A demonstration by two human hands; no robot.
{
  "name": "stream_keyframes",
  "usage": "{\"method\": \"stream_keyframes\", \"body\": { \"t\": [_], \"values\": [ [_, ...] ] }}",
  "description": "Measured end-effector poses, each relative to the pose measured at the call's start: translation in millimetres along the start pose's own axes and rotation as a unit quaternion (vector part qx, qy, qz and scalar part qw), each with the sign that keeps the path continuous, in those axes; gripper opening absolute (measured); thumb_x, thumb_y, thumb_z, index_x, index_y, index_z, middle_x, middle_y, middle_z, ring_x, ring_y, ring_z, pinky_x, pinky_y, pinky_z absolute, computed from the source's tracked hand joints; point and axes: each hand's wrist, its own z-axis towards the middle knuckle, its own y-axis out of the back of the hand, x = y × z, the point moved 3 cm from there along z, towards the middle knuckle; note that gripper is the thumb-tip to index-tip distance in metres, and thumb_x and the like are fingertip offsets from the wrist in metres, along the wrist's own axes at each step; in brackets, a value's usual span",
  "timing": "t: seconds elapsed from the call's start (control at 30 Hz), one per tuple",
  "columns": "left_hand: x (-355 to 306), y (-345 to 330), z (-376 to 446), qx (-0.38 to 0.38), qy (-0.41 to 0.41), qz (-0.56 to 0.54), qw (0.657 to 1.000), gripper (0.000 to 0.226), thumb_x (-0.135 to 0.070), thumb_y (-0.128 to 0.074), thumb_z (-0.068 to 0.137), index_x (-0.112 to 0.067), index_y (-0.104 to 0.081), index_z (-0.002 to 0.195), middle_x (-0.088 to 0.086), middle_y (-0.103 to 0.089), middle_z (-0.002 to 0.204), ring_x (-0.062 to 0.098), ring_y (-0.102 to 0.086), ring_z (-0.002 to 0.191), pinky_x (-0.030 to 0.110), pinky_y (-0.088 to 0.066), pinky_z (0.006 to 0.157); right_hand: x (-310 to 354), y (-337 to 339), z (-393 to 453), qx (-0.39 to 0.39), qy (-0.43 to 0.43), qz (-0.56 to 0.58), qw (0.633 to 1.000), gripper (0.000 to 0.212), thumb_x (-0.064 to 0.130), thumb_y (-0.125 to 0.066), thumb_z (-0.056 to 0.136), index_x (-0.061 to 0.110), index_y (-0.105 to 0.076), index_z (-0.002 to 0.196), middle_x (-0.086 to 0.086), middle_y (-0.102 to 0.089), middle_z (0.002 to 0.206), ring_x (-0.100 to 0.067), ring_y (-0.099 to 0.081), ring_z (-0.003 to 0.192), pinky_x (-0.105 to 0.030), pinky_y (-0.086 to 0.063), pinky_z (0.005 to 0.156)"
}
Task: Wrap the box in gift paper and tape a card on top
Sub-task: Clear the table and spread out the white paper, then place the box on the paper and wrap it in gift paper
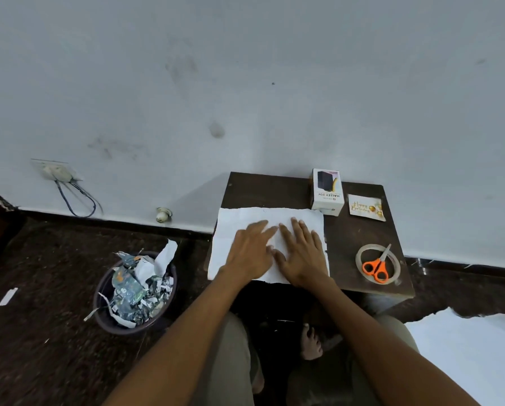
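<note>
A sheet of gift paper [239, 222], white side up, lies flat on the small dark table [359, 232]. My left hand [251, 250] and my right hand [301, 253] press on it side by side, fingers straight. A white box [327, 190] printed "HALLEY 20K" stands at the table's far edge, just past the paper's right corner. To the right of the box lies a small "Happy Birthday" card [365, 208]. Near the table's right front, orange-handled scissors [377, 265] rest across a roll of clear tape [362, 253].
A round bin [104, 288] stuffed with crumpled paper scraps stands on the dark floor left of the table. A wall socket with a hanging cable [78, 200] is on the pale wall. More white paper [474, 353] lies on the floor at lower right.
</note>
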Motion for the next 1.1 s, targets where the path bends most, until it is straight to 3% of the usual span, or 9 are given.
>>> {"method": "stream_keyframes", "body": {
  "t": [0.1,0.2,0.33,0.4,0.5,0.6,0.8,0.97,1.1],
  "values": [
    [1.3,-27.4,-2.6,0.043,0.014,0.016,0.999,0.054,-0.039,-0.036,0.108,-0.029,-0.024,0.160,0.000,-0.007,0.171,0.019,-0.006,0.157,0.044,-0.010,0.124,-8.1,3.7,3.3,0.015,0.008,0.036,0.999,0.082,0.072,-0.016,0.092,0.029,-0.015,0.162,0.000,0.000,0.172,-0.021,0.002,0.158,-0.041,0.002,0.126],
    [4.2,-38.3,-3.2,0.065,0.015,0.029,0.997,0.060,-0.046,-0.028,0.108,-0.030,-0.009,0.162,-0.001,0.010,0.170,0.018,0.009,0.157,0.048,0.002,0.124,-13.5,21.8,6.5,0.005,-0.008,0.098,0.995,0.059,0.043,-0.054,0.100,0.021,-0.041,0.153,-0.004,-0.027,0.167,-0.025,-0.022,0.154,-0.042,-0.018,0.125],
    [5.0,-43.6,-5.4,0.067,0.015,0.043,0.997,0.064,-0.051,-0.026,0.107,-0.034,0.002,0.162,-0.003,0.020,0.168,0.019,0.017,0.156,0.049,0.008,0.123,-16.3,65.2,12.0,-0.250,-0.062,0.125,0.958,0.037,0.009,-0.072,0.086,0.009,-0.064,0.122,-0.015,-0.062,0.127,-0.034,-0.057,0.119,-0.046,-0.050,0.098],
    [6.1,-46.0,-6.3,0.062,0.016,0.048,0.997,0.064,-0.051,-0.024,0.106,-0.035,0.005,0.161,-0.004,0.023,0.168,0.019,0.019,0.155,0.049,0.010,0.124,-21.5,82.8,23.1,-0.328,-0.106,0.089,0.934,0.046,0.017,-0.075,0.083,0.006,-0.059,0.124,-0.021,-0.058,0.125,-0.039,-0.055,0.115,-0.052,-0.051,0.092],
    [7.4,-48.5,-7.6,0.040,0.012,0.056,0.998,0.063,-0.051,-0.023,0.106,-0.036,0.005,0.161,-0.004,0.022,0.168,0.018,0.018,0.156,0.049,0.008,0.125,-37.0,90.2,51.4,-0.235,-0.187,0.082,0.950,0.079,0.047,-0.074,0.084,0.018,-0.037,0.148,-0.024,-0.041,0.143,-0.042,-0.041,0.133,-0.058,-0.043,0.102],
    [7.9,-51.9,-6.5,0.045,0.013,0.060,0.997,0.065,-0.057,-0.022,0.105,-0.039,0.008,0.160,-0.005,0.025,0.167,0.017,0.021,0.155,0.049,0.008,0.124,-51.9,79.9,72.2,-0.138,-0.221,0.098,0.960,0.093,0.060,-0.072,0.083,0.030,-0.021,0.155,-0.025,-0.033,0.147,-0.045,-0.039,0.134,-0.059,-0.041,0.106],
    [9.5,-53.9,-4.7,0.042,0.009,0.058,0.997,0.070,-0.063,-0.022,0.102,-0.040,0.009,0.159,-0.006,0.027,0.166,0.016,0.024,0.154,0.049,0.008,0.125,-58.2,88.5,89.1,-0.194,-0.186,0.094,0.959,0.074,0.043,-0.071,0.087,0.019,-0.036,0.147,-0.024,-0.047,0.130,-0.044,-0.051,0.120,-0.052,-0.044,0.098],
    [7.2,-53.8,1.9,0.039,0.007,0.056,0.998,0.072,-0.066,-0.017,0.097,-0.040,0.007,0.160,-0.006,0.025,0.167,0.017,0.021,0.155,0.051,0.005,0.125,-28.7,110.6,81.2,-0.305,-0.077,0.084,0.946,0.076,0.040,-0.075,0.084,0.015,-0.041,0.148,-0.024,-0.048,0.137,-0.039,-0.054,0.117,-0.047,-0.050,0.094],
    [0.8,-55.6,13.9,0.024,0.004,0.054,0.998,0.070,-0.063,-0.022,0.101,-0.037,0.004,0.160,-0.003,0.023,0.168,0.017,0.020,0.155,0.052,0.005,0.125,0.5,101.6,61.4,-0.319,-0.037,0.130,0.938,0.078,0.042,-0.074,0.084,0.018,-0.041,0.150,-0.020,-0.049,0.140,-0.035,-0.052,0.123,-0.045,-0.049,0.097]
  ]
}}
